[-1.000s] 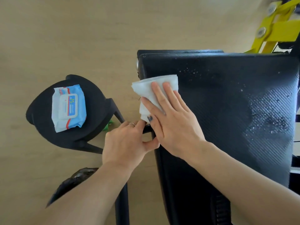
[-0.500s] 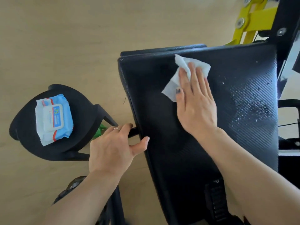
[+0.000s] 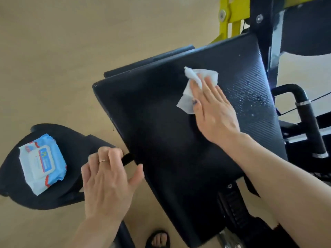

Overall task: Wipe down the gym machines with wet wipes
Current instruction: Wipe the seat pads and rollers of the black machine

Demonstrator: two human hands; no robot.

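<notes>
A large black textured pad (image 3: 161, 133) of the gym machine fills the middle of the view, tilted. My right hand (image 3: 213, 111) lies flat on it and presses a crumpled white wet wipe (image 3: 195, 83) against its upper part. Wet droplets (image 3: 254, 97) glisten on the pad just right of that hand. My left hand (image 3: 109, 183) is beside the pad's left edge, its fingers curled round a short black bar (image 3: 128, 157) that sticks out there, the thumb spread toward the pad.
A blue and white pack of wet wipes (image 3: 42, 162) lies on a black seat (image 3: 75, 154) at the left. Yellow frame parts (image 3: 231, 18) and a black handle (image 3: 311, 120) stand at the right. The floor is tan. A sandalled foot (image 3: 158, 238) shows below.
My right hand has slid the wipe from the pad's left corner across to its upper right. My left hand has stayed at the pad's left edge. The view has tilted.
</notes>
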